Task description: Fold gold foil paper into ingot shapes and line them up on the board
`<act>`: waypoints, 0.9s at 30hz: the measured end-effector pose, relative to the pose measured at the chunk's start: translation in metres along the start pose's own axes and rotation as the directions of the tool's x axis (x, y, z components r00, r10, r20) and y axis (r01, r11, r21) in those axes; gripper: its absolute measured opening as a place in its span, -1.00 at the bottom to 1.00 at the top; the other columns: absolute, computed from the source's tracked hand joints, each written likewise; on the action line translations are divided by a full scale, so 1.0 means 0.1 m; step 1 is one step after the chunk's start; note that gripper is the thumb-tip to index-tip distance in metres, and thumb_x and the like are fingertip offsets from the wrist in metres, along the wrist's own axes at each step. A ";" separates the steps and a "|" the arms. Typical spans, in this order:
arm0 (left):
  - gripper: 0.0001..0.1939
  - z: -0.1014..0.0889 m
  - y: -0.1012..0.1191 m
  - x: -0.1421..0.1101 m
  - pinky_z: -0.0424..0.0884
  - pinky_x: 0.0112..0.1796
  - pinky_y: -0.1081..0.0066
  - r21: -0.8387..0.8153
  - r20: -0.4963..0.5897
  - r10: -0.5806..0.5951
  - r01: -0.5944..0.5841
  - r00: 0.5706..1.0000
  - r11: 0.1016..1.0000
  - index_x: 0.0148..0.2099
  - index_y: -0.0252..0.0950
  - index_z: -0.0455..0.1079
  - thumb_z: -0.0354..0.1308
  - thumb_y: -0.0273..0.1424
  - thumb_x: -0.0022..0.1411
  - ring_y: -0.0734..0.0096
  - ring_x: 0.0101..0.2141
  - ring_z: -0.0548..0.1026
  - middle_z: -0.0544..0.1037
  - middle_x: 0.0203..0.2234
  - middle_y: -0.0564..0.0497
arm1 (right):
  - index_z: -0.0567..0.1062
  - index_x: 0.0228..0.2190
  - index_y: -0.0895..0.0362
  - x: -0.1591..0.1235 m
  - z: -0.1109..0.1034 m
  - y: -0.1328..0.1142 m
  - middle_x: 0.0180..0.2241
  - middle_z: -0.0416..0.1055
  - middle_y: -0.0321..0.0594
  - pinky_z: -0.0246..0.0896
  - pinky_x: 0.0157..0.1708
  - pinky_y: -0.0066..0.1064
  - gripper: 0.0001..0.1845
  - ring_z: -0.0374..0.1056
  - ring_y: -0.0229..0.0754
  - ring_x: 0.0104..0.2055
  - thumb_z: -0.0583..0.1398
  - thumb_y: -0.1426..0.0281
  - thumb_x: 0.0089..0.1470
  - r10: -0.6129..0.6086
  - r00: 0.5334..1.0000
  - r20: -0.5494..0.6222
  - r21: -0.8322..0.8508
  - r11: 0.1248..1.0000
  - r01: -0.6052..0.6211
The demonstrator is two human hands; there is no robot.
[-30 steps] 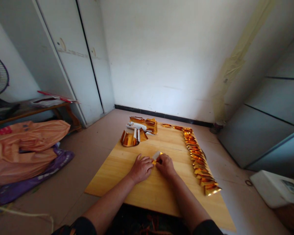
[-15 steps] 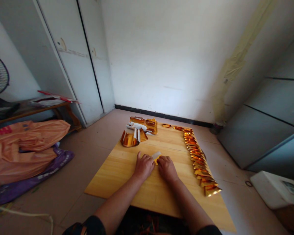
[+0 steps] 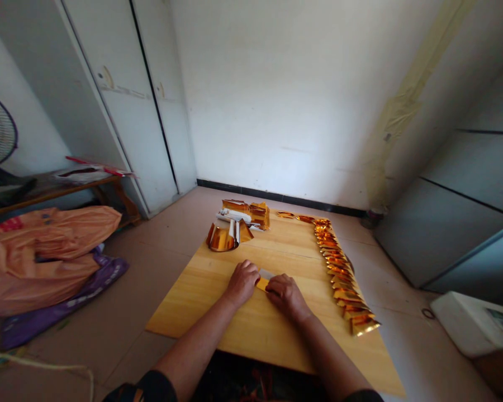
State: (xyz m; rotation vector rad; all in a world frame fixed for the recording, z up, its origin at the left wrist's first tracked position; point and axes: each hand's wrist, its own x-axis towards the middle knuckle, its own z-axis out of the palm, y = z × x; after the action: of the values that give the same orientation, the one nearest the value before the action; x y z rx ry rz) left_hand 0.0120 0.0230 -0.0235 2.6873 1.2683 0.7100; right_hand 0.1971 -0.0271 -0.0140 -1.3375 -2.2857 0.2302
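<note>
Head view: small foil paper sits on the wooden board, directly between the hands, toward the near edge from board centre. Left hand pinches its left end, right hand its right end; fingers curled on both, neither hand nearer. Gold band on the near side, pale side away from the person. Visible stretch runs hand to hand, roughly parallel to the near edge; ends covered, full length can't tell. Folded gold pieces line the right edge, well apart from right hand.
</note>
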 end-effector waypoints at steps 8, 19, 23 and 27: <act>-0.79 -0.03 0.04 -0.05 0.22 -0.32 0.37 0.019 0.010 0.015 -0.016 1.000 1.000 -0.45 -0.29 0.39 0.02 -0.56 0.19 0.37 -0.35 0.33 0.42 -0.48 -0.01 | 0.53 -0.43 0.06 0.00 0.08 0.02 -0.35 0.46 -0.29 -0.01 -0.26 -0.42 -0.84 0.26 -0.25 -0.27 0.16 0.44 0.14 -0.055 0.998 -0.022 -0.125 0.991 0.052; -0.97 -0.20 0.24 -0.15 0.27 -0.27 0.28 0.095 0.016 -0.016 0.014 1.000 0.995 -0.40 -0.27 0.37 0.14 -0.45 0.09 0.25 -0.27 0.37 0.45 -0.40 -0.06 | 0.44 -0.46 0.12 -0.01 0.08 -0.11 -0.43 0.39 -0.25 -0.06 -0.26 -0.33 -0.80 0.19 -0.20 -0.34 0.11 0.45 0.20 -0.158 0.987 0.025 -0.391 0.907 0.155; -0.96 -0.16 0.25 -0.15 0.26 -0.26 0.27 0.117 0.014 -0.020 0.018 1.000 0.993 -0.36 -0.27 0.38 0.16 -0.41 0.10 0.24 -0.27 0.37 0.46 -0.39 -0.06 | 0.44 -0.46 0.13 0.00 0.09 -0.11 -0.42 0.39 -0.24 -0.06 -0.25 -0.31 -0.80 0.20 -0.19 -0.34 0.11 0.44 0.20 -0.153 0.988 0.015 -0.408 0.901 0.146; -0.91 -0.13 0.24 -0.15 0.26 -0.27 0.28 0.131 -0.011 -0.006 0.007 1.000 0.991 -0.35 -0.26 0.39 0.11 -0.38 0.18 0.26 -0.27 0.38 0.46 -0.39 -0.06 | 0.45 -0.45 0.12 0.02 0.11 -0.11 -0.43 0.39 -0.23 -0.06 -0.22 -0.30 -0.80 0.20 -0.18 -0.33 0.10 0.47 0.20 -0.135 0.991 -0.015 -0.388 0.914 0.119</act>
State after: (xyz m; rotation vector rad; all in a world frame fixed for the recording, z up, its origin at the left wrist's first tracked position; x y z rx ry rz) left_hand 0.0150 -0.0051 -0.0116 2.7837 1.3714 0.6639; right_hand 0.1827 -0.0296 -0.0190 -1.3492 -2.4555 -0.3085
